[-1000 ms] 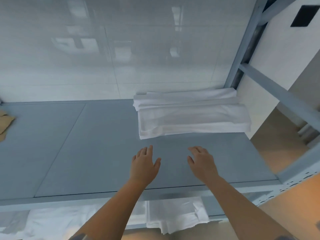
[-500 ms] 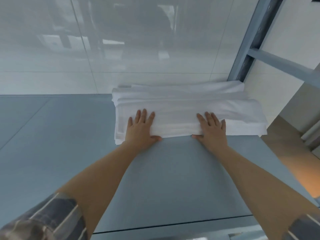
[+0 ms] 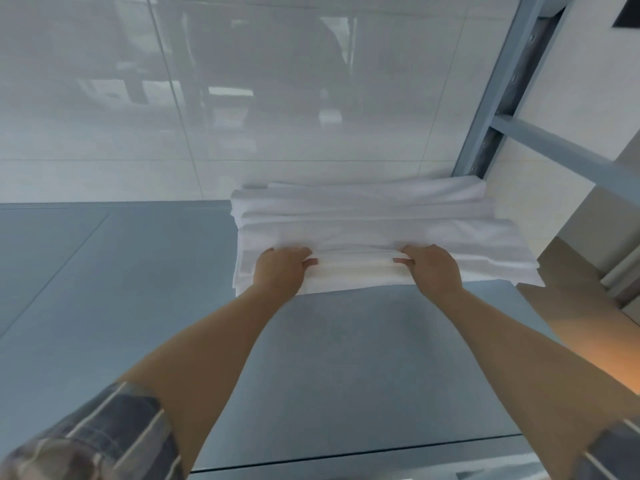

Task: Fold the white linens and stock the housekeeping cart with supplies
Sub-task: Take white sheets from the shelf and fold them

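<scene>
A stack of folded white linens [image 3: 374,223] lies on the grey-blue shelf [image 3: 145,278], pushed against the tiled back wall at the right. My left hand [image 3: 282,270] grips the front edge of the stack near its left end, fingers curled into the layers and thumb out along the front. My right hand [image 3: 433,271] grips the same front edge further right, in the same way. The cloth bunches into a ridge between my two hands.
A blue-grey metal upright [image 3: 498,98] and a cross rail [image 3: 568,150] of the rack stand at the right, just behind the stack. The shelf's right edge drops to a tan floor [image 3: 588,306]. Glossy white wall tiles [image 3: 242,116] close off the back.
My hands reached forward from the bare shelf to the stack, lay flat on it half a second ago, and now curl their fingers into its front edge.
</scene>
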Tool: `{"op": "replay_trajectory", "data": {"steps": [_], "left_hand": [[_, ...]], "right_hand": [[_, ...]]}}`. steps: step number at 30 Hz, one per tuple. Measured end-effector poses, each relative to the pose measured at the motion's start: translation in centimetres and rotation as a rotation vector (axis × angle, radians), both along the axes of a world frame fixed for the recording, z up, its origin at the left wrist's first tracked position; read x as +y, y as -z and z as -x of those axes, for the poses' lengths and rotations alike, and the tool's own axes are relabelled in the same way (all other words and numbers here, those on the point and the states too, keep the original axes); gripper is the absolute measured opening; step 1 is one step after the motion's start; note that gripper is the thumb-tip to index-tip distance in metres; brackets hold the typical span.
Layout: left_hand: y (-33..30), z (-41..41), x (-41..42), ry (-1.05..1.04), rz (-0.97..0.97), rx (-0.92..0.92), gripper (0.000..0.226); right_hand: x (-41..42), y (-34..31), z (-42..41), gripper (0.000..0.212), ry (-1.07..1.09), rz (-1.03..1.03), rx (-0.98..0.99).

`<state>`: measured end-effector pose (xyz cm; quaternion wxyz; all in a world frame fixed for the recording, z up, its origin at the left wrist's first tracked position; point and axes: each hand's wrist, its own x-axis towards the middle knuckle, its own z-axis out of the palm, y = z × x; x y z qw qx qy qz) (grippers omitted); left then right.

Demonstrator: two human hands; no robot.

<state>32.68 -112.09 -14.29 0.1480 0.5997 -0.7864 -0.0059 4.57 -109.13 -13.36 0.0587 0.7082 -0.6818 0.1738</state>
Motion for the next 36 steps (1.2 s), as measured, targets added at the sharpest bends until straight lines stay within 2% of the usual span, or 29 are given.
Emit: {"op": "replay_trajectory", "data": {"steps": [6,10,14,19,22,24,26,29,31,34,35,36], "left_hand": [[-6.5,-0.5,2.1,0.023,0.188,0.038,0.032],[-8.8,-1.4,5.8,0.024,0.135,-0.013,0.031],[-8.3,-3.1,11.1,0.103,0.051,0.0,0.031],[-4.4,-5.4,18.0,0.191,-0.135,-0.006,0.032],[-1.9,-6.6,21.2,0.175,-0.262,-0.056,0.034],[-0.6,-7.4,23.2,0.143,-0.325,-0.034,0.033],[0.1,-7.8,25.1,0.135,-0.295,0.046,0.029],[0.0,-8.0,27.1,0.117,-0.285,0.068,0.03],[0.0,-8.1,28.1,0.109,-0.31,0.038,0.033],[-0.1,-8.1,29.4,0.117,-0.342,-0.036,0.035],[-0.2,-8.2,29.9,0.132,-0.339,-0.054,0.039],[-0.5,-8.3,30.3,0.147,-0.312,-0.053,0.051]], "right_hand": [[2.6,-6.6,-0.4,0.034,-0.011,0.142,-0.004],[6.8,-8.9,-1.2,0.035,-0.022,0.078,0.015],[13.0,-7.7,-2.2,0.027,-0.017,0.0,-0.08],[20.3,-2.9,-3.9,0.035,0.015,-0.357,-0.125],[23.4,-0.6,-5.3,0.037,0.002,-0.547,-0.201],[24.9,0.3,-5.8,0.042,-0.033,-0.645,-0.166],[26.0,0.7,-5.9,0.052,-0.095,-0.707,-0.084],[26.6,0.7,-6.0,0.067,-0.151,-0.769,-0.104],[26.9,0.4,-6.2,0.058,-0.176,-0.656,-0.133],[26.6,-0.5,-6.8,0.039,-0.16,-0.154,-0.13],[26.0,-0.8,-6.8,0.039,-0.124,-0.038,-0.114],[25.2,-1.2,-6.9,0.043,-0.088,-0.011,-0.103]]}}
